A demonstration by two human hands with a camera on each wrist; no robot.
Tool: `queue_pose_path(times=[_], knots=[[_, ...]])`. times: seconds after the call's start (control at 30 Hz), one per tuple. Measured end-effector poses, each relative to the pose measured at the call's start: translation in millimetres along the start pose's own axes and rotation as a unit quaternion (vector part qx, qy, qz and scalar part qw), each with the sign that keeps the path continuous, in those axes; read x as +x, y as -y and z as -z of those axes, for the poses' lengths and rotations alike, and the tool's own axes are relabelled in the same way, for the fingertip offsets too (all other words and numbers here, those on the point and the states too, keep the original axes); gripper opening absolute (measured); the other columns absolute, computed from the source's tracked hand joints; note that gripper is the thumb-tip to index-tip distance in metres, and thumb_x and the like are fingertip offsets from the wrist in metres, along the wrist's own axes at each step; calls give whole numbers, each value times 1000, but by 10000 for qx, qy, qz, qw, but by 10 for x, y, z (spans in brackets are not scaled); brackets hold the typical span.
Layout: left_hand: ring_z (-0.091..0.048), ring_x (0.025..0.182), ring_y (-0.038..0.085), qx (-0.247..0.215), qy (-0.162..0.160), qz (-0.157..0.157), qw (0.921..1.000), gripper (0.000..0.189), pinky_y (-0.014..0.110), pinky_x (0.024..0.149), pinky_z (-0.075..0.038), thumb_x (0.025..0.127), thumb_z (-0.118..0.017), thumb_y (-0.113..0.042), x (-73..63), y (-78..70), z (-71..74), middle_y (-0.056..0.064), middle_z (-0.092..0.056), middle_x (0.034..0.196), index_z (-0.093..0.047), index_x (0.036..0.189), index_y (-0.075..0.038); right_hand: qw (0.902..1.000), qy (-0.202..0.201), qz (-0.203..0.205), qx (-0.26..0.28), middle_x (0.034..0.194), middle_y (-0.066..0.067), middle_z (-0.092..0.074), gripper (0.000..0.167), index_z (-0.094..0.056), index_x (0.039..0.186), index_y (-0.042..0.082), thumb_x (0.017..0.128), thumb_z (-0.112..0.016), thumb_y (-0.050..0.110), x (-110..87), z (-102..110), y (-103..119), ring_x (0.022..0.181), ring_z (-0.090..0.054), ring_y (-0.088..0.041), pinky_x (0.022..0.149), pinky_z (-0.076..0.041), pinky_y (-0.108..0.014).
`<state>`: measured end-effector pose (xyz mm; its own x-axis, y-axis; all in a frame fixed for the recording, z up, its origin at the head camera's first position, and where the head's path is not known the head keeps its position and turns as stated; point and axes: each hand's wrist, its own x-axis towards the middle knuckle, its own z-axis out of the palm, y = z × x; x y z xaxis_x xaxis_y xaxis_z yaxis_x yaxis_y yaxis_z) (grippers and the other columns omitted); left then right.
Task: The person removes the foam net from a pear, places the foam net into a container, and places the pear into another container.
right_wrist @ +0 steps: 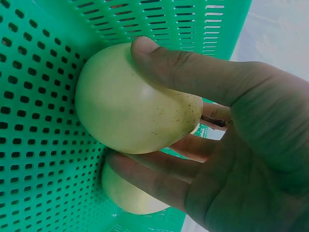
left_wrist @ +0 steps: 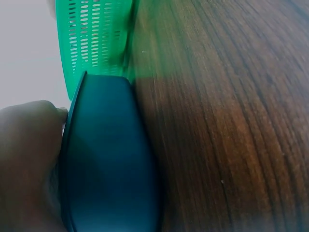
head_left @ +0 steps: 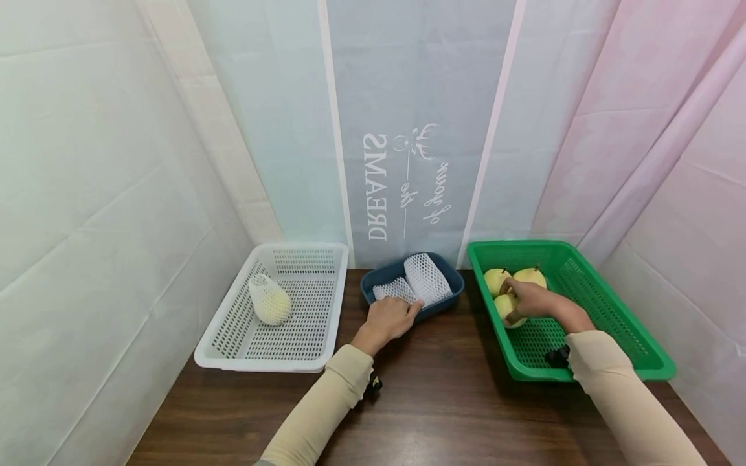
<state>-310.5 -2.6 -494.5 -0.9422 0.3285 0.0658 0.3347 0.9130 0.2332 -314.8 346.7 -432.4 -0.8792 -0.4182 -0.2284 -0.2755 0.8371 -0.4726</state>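
In the green basket (head_left: 606, 304) my right hand (head_left: 536, 301) holds a pale yellow pear (right_wrist: 120, 106), thumb on one side and fingers on the other. The stem points toward the palm. Two more pears, one a yellow pear (head_left: 497, 279) by the basket wall, lie beside it. My left hand (head_left: 389, 320) reaches over the near rim of a dark blue tray (left_wrist: 111, 154). Its fingers are at a white foam net sleeve (head_left: 396, 288), fingertips hidden, so I cannot tell whether they pinch it. A larger foam net sleeve (head_left: 428, 278) lies alongside in the tray.
On the left stands a white basket (head_left: 303, 310) holding a pear in a foam net (head_left: 271, 303). All three containers sit on a dark wood table (head_left: 425, 388). Printed cloth (head_left: 419, 77) hangs behind, with pale cloth walls at both sides.
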Motion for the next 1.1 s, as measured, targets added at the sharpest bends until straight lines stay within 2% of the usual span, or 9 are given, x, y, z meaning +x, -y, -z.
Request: queue_pose_path(times=[0.07, 0.13, 0.33, 0.53, 0.63, 0.77, 0.93, 1.1], knots=[[-75, 103, 30, 41, 30, 20, 10000, 68, 48, 87, -61, 112, -32, -60, -5, -7, 4, 9, -80, 116, -84, 102, -18, 10000, 14, -16, 21, 127, -35, -60, 65, -52, 132, -5, 86, -90, 22, -4, -2, -4, 82, -56, -23, 67, -45, -38], [-75, 103, 30, 87, 33, 29, 10000, 68, 48, 88, -61, 112, -32, -60, -3, -11, 4, 10, -79, 116, -84, 104, -17, 9999, 55, -59, 93, 126, -33, -61, 66, -51, 133, -5, 87, -89, 21, -4, -2, -11, 82, -55, -24, 68, -44, -38], [-75, 100, 31, 164, -1, 23, 9999, 68, 49, 86, -61, 112, -33, -60, 0, -12, 4, 10, -79, 113, -83, 100, -16, 9997, 112, -62, 194, 125, -31, -61, 69, -50, 135, -7, 87, -89, 22, -7, 9, -16, 82, -54, -24, 70, -44, -40], [-75, 101, 31, 138, -52, -27, 9999, 68, 49, 86, -61, 113, -33, -60, 15, 6, -28, 9, -80, 113, -83, 96, -16, 9999, 30, 36, 99, 130, -34, -60, 70, -51, 135, -9, 87, -89, 26, -14, 22, -11, 93, -60, -27, 74, -48, -42], [-75, 98, 30, 94, -132, -76, 9998, 69, 48, 84, -62, 113, -33, -59, 26, 21, -42, 9, -80, 107, -78, 82, -17, 9999, -35, 91, 46, 133, -37, -58, 69, -52, 135, -10, 88, -88, 26, -24, 29, -4, 103, -64, -37, 78, -53, -46], [-74, 95, 29, 13, -266, -165, 9995, 67, 46, 82, -62, 114, -35, -56, 22, 27, -38, 9, -78, 101, -73, 74, -18, 9998, -99, 161, 75, 137, -40, -55, 70, -51, 139, -13, 91, -85, 24, -53, 38, 9, 118, -61, -50, 88, -56, -56], [-72, 104, 30, -6, -497, -267, 9984, 61, 46, 89, -62, 114, -40, -50, -20, 22, -17, 9, -76, 103, -80, 87, -13, 9995, -209, 192, 164, 140, -41, -55, 69, -49, 142, -16, 95, -81, 23, -77, 65, 30, 122, -61, -53, 92, -57, -59], [-71, 106, 28, 105, -775, -392, 9962, 55, 44, 91, -61, 114, -45, -46, -62, 7, 30, 10, -76, 105, -81, 89, -11, 9991, -350, 246, 74, 139, -42, -56, 66, -50, 142, -18, 98, -78, 24, -91, 114, 76, 121, -62, -55, 91, -58, -59]])
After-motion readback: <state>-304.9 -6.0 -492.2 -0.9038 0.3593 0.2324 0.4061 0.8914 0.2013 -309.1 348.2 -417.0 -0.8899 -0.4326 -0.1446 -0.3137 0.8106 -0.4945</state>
